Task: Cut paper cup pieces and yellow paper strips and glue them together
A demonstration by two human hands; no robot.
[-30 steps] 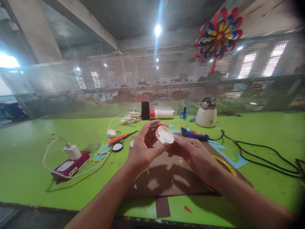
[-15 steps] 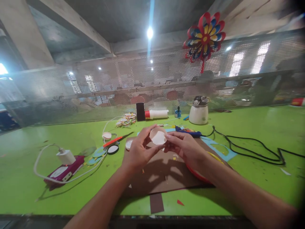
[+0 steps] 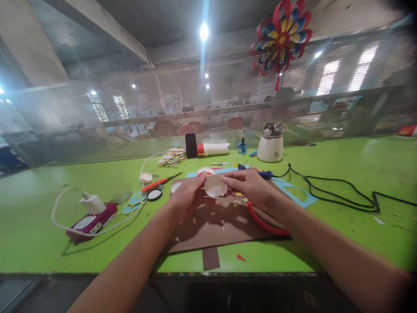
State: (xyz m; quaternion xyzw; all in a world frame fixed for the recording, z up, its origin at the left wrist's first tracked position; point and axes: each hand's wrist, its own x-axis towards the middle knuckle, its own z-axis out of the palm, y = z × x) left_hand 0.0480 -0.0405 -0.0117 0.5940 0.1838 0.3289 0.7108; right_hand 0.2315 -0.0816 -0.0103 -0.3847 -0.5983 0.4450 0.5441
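Both of my hands hold a small white paper disc with a thin red rim, low over a brown card sheet on the green table. My left hand pinches its left side with fingers closed. On the disc's right side, my right hand grips with fingers curled over the top. A red and yellow ring lies on the brown sheet under my right wrist. A second red-rimmed white disc lies just behind my hands.
A purple device with a white charger and cable lies at left. Paper circles, an orange-handled tool, a blue glue gun with a black cord, a white pot and a white tube stand behind. A paper pinwheel hangs on the mesh.
My hands have lowered the disc from mid-air toward the brown sheet and turned it flatter. The view has shifted a little, with the table's near edge higher in frame.
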